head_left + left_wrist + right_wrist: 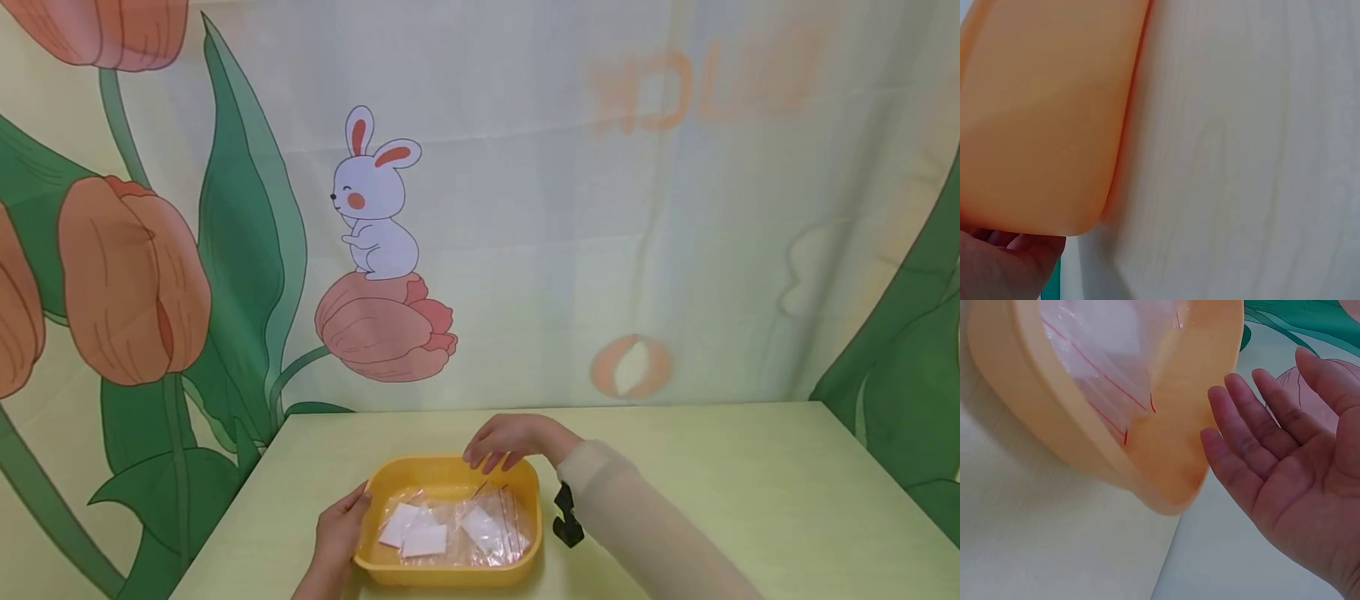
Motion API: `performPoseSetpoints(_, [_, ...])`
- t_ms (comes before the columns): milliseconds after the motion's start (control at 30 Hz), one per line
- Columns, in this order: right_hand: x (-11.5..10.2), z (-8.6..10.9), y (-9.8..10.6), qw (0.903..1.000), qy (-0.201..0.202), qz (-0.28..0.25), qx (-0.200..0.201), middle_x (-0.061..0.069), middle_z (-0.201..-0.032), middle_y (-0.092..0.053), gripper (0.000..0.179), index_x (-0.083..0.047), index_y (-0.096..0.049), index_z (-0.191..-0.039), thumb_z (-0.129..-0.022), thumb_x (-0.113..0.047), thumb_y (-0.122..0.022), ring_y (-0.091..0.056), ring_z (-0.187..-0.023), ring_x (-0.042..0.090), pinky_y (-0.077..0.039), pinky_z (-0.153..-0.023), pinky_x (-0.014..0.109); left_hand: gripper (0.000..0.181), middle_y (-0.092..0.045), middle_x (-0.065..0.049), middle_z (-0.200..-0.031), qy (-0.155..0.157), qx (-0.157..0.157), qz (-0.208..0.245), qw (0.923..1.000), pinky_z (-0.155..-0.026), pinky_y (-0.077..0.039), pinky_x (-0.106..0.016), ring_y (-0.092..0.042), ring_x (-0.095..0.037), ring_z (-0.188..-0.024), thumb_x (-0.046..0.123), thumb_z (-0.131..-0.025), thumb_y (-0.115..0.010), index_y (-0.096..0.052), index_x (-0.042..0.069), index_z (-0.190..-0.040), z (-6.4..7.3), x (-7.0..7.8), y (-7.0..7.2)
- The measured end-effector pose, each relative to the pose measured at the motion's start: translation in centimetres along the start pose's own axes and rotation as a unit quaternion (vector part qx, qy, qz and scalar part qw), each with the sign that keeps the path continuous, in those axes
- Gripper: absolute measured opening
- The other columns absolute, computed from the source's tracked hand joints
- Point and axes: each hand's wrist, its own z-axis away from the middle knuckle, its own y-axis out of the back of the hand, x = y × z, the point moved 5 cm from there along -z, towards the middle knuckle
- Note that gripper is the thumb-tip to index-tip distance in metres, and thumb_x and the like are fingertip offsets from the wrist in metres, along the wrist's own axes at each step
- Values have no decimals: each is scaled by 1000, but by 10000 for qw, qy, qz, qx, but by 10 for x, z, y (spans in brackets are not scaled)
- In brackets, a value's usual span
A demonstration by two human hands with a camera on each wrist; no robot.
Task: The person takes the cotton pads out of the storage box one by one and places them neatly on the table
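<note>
A yellow plastic basin (450, 577) stands on the table and holds several clear zip bags (506, 508) with red seal lines. White square pieces (425, 541) show among the bags. My left hand (343, 525) grips the basin's left side, thumb up at the rim; in the left wrist view that hand (1010, 265) is at the end of the basin (1041, 125), its fingers partly hidden. Over the far right rim is my right hand (513, 439), holding nothing. The right wrist view shows this hand (1291, 462) palm bared, fingers spread and slightly bent beside the basin rim.
The pale table (750, 492) extends to both sides of the basin. Behind it hangs a curtain (525, 208) printed with tulips and a rabbit. A black strap buckle (567, 517) sits at the right wrist, by the light sleeve (637, 517).
</note>
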Motion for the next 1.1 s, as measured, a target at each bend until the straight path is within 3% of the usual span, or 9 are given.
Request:
performPoseSetpoints(233, [3, -7, -14, 9994, -332, -62, -93, 10, -118, -75, 36, -6, -71, -125, -96, -26, -67, -71, -106, 23, -59, -104, 40, 47, -38, -29, -157, 14, 85, -51, 9999, -120, -40, -55, -36, -48, -149, 18, -108, -46, -43, -6, -148, 2, 2, 0])
performPoseSetpoints(700, [-3, -11, -35, 9950, -841, 525, -92, 10, -113, -73, 34, -3, -70, -115, -97, -32, -67, -65, -113, 27, -50, -114, 53, 46, -41, -30, -154, -198, 259, -73, 9994, -119, -42, -55, -39, -48, -147, 15, -107, -46, -46, -9, -145, 2, 2, -2])
performPoseSetpoints(900, [0, -19, -36, 9945, -877, 560, -77, 9, -107, -73, 31, -3, -71, -111, -97, -31, -67, -64, -103, 24, -51, -112, 51, 45, -42, -30, -153, -282, 248, -102, 9992, -119, -41, -55, -39, -48, -147, 14, -106, -46, -48, -10, -144, 2, 4, -2])
performPoseSetpoints(1100, [-1, -21, -36, 9955, -808, 501, 24, 9, -99, -74, 27, -3, -73, -106, -97, -28, -69, -62, -92, 21, -56, -106, 47, 46, -41, -30, -155, -175, 190, -89, 9996, -120, -40, -55, -37, -48, -148, 15, -107, -46, -46, -9, -146, 0, 4, -1])
